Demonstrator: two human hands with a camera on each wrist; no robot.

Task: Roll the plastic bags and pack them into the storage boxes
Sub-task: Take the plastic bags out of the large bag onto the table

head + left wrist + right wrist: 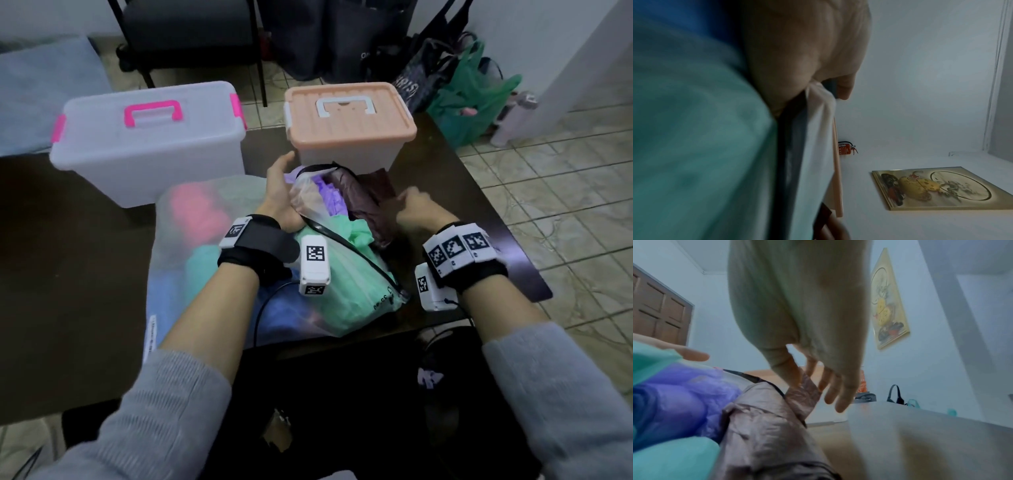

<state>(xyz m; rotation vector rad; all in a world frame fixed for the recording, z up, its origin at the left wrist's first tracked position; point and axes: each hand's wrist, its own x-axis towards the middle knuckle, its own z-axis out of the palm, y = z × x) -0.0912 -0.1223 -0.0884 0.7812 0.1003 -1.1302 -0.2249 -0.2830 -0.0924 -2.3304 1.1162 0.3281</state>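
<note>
- The left hand (279,192) braces the side of a clear zip pouch (346,270) lying on the counter (462,192), fingers straight and relaxed against it.
- The right hand (416,210) pinches a brown plastic bag (359,198) at the pouch mouth; purple and green bags are packed beside it.
- Step in hand, I'd say: drawing one bag out for rolling.
- Next it needs bare counter to flatten it.
- Both storage boxes, the clear box (147,144) and the peach box (349,126), sit lidded just behind; the lids must come off before packing.
</note>
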